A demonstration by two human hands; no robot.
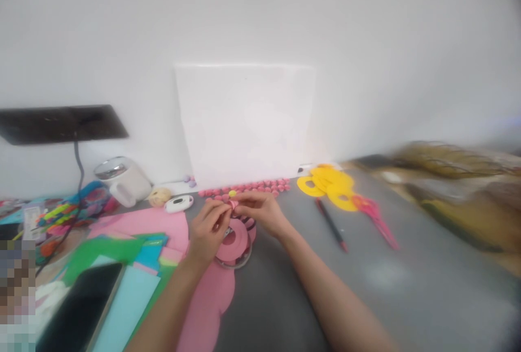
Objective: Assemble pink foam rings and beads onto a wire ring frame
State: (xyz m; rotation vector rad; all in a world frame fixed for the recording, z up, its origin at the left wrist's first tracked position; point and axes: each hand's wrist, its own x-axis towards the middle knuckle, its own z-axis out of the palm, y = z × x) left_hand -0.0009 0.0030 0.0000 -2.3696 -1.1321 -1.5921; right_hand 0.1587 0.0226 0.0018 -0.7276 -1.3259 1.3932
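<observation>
My left hand (209, 230) and my right hand (260, 212) meet over the table, fingers pinched together. Between their fingertips is a small pink piece (233, 205), too blurred to name more exactly. A little yellow ball (232, 193) shows just above it; I cannot tell whether the two are joined. Under my hands lie pink rings (236, 244) in a clear round dish (238, 265), partly hidden by my left hand. Behind my fingers, several small pink pieces (260, 185) are lined up in rows.
Pink scalloped sheets (207, 308), green sheets (106, 251) and a dark phone (81, 303) lie left. Yellow ring cutouts (329, 184), pink scissors (378, 222) and a black pen (331, 224) lie right. A white sheet (244, 124) stands against the wall; a white mug (126, 181) is back left.
</observation>
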